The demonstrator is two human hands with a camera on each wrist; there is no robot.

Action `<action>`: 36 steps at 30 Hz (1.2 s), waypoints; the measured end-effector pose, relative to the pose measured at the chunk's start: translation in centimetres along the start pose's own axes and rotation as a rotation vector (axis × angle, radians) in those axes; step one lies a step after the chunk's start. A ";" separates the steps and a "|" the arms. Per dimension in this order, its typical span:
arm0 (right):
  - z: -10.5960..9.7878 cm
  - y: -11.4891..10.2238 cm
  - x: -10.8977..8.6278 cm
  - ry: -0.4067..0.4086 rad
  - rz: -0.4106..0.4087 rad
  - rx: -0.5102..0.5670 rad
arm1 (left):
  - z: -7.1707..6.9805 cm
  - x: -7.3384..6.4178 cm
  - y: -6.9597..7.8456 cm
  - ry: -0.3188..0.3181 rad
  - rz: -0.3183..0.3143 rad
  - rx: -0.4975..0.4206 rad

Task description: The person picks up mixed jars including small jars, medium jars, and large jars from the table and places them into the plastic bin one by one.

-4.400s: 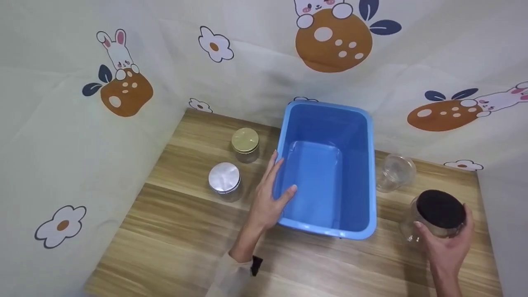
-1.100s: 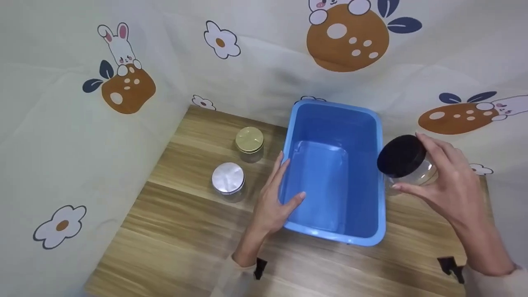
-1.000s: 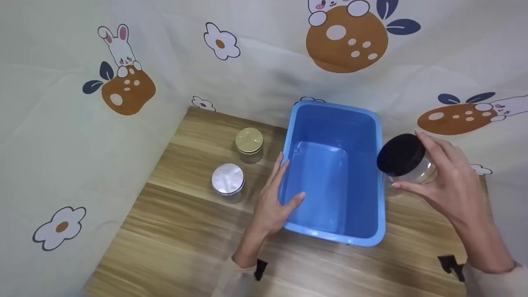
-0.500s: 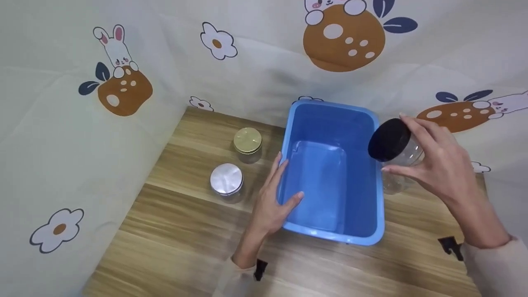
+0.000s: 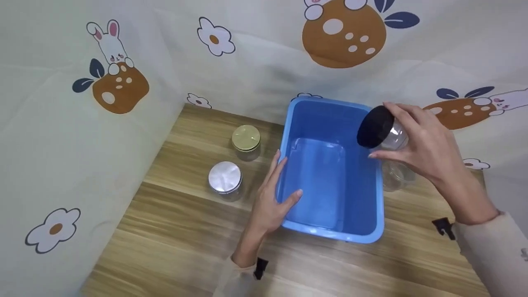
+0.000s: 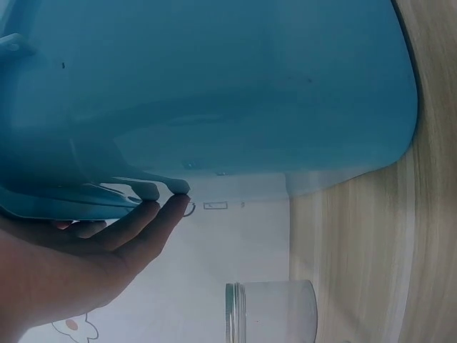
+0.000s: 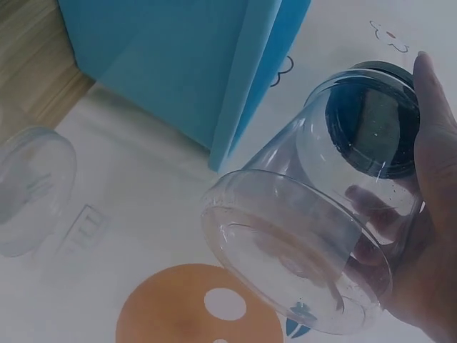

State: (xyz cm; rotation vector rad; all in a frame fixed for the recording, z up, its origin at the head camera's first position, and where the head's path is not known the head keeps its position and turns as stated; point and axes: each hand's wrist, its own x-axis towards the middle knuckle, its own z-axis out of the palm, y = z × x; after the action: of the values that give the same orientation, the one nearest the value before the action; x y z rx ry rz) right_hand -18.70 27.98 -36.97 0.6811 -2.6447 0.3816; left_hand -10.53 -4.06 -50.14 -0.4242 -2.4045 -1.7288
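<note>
My right hand (image 5: 429,144) grips a clear jar with a black lid (image 5: 375,127), tilted lid-first over the right rim of a blue plastic tub (image 5: 381,206). In the right wrist view the jar's round clear base (image 7: 296,250) faces the camera, and nothing shows inside it. At the tub's left rim rests my left hand (image 5: 270,202), its fingers straight along the outside and the thumb over the inner side. Fingertips of that hand (image 6: 136,236) touch the outer wall in the left wrist view. The tub's visible floor holds nothing.
Left of the tub stand a gold-lidded clear jar (image 5: 246,142) and a silver-lidded one (image 5: 225,179). Another clear container (image 5: 394,176) stands right of the tub, partly behind my right hand. Printed cloth (image 5: 255,62) hangs behind the wooden table (image 5: 177,231).
My right hand first held the black-lidded jar at the table's right, then lifted it and moved it leftward to the tub's rim, tilting it further. The left hand stayed at the rim.
</note>
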 end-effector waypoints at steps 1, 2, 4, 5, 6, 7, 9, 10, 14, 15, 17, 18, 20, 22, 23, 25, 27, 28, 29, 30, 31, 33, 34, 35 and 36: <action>0.1 0.0 0.5 -0.005 0.004 -0.001 | 0.0 0.0 0.0 -0.001 -0.003 0.000; 0.1 0.1 0.9 -0.010 0.007 -0.003 | 0.0 0.1 0.0 -0.003 -0.005 0.000; 0.4 0.1 1.7 -0.025 0.018 -0.007 | 0.0 0.1 0.1 -0.007 -0.011 -0.001; 0.5 0.1 2.0 -0.033 0.023 -0.008 | 0.0 0.1 0.1 -0.008 -0.013 0.000; 0.6 0.1 2.3 -0.043 0.028 -0.010 | 0.0 0.1 0.1 -0.011 -0.017 -0.004; 0.8 0.1 2.6 -0.053 0.034 -0.012 | 0.1 0.1 0.1 -0.012 -0.017 -0.004; 1.0 0.1 2.9 -0.073 0.047 -0.012 | 0.1 0.1 0.2 -0.014 -0.018 -0.006; 1.2 0.1 3.1 -0.081 0.052 -0.014 | 0.2 0.1 0.2 -0.016 -0.016 -0.007; 1.8 -0.2 3.5 -0.120 0.063 -0.025 | 0.3 0.0 0.2 -0.021 -0.026 -0.001; 2.0 -0.4 3.6 -0.131 0.064 -0.027 | 0.3 0.0 0.2 -0.022 -0.028 0.003; 2.3 -0.7 4.0 -0.154 0.066 -0.026 | 0.3 0.0 0.1 -0.020 -0.028 0.004; 2.5 -0.8 4.2 -0.163 0.069 -0.023 | 0.2 -0.1 0.1 -0.020 -0.026 0.008; 2.8 -1.2 4.7 -0.182 0.076 -0.017 | 0.1 0.0 0.0 -0.018 -0.021 0.012; 3.2 -1.6 5.3 -0.197 0.082 -0.017 | 0.0 0.0 0.0 -0.016 -0.021 0.014; 3.4 -1.9 5.6 -0.205 0.083 -0.020 | 0.0 0.0 0.0 -0.018 -0.024 0.020; 3.7 -2.3 6.2 -0.216 0.080 -0.031 | -0.1 0.1 0.0 -0.020 -0.030 0.021; 4.0 -2.7 6.7 -0.225 0.072 -0.043 | -0.2 0.1 0.0 -0.020 -0.033 0.017; 4.1 -2.9 7.0 -0.230 0.068 -0.049 | -0.2 0.1 0.0 -0.021 -0.032 0.014; 4.2 -3.1 7.2 -0.234 0.064 -0.055 | -0.2 0.2 0.0 -0.021 -0.031 0.010; 4.4 -3.3 7.4 -0.237 0.059 -0.060 | -0.2 0.2 0.0 -0.022 -0.029 0.007; 4.5 -3.5 7.6 -0.240 0.054 -0.064 | -0.2 0.2 0.0 -0.022 -0.028 0.004; 4.8 -3.8 7.9 -0.248 0.045 -0.066 | -0.2 0.2 0.0 -0.024 -0.027 -0.001; 5.0 -4.0 8.1 -0.254 0.043 -0.066 | -0.2 0.2 0.0 -0.025 -0.026 0.001; 5.1 -4.2 8.3 -0.259 0.039 -0.063 | -0.2 0.2 0.1 -0.027 -0.028 0.002; 5.2 -4.4 8.4 -0.266 0.038 -0.059 | -0.2 0.2 0.1 -0.028 -0.029 0.004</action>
State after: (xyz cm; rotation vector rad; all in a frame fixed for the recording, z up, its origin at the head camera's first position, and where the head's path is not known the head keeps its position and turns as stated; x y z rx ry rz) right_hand -24.81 19.03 -37.30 0.7073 -2.9096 0.2354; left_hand -10.68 -4.18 -49.95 -0.4181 -2.4453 -1.7404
